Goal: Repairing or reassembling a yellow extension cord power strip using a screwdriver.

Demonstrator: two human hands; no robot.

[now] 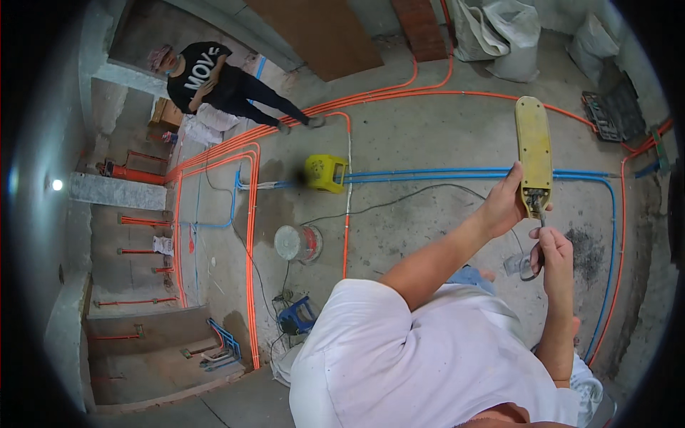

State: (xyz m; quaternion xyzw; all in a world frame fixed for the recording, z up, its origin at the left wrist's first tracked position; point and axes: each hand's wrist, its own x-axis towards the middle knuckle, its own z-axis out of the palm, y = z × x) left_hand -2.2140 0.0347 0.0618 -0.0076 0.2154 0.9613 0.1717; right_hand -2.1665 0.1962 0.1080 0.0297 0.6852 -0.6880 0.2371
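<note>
A long, flat yellow casing (pixel 534 139) with rounded ends stands upright in front of me, small screws dotted along its face. It looks like the back of a power strip. At its lower end a compartment lies uncovered, with dark wires or terminals inside. My left hand (pixel 504 203) is closed around that lower end, thumb along the edge. Just below, my right hand (pixel 552 251) has its fingers pinched on a dark cord (pixel 541 220) that meets the casing's end. A dark loop (pixel 529 271) hangs beside the right fingers; whether it is cord or a tool handle I cannot tell.
Orange conduits (pixel 307 105) and blue pipes (pixel 428 173) run across the concrete floor. A yellow stool (pixel 326 173), a bucket (pixel 298 244) and a blue stool (pixel 296 314) stand to the left. A person (pixel 214 78) stands far left. White sacks (pixel 515 43) and an opened toolbox (pixel 603 118) are far right.
</note>
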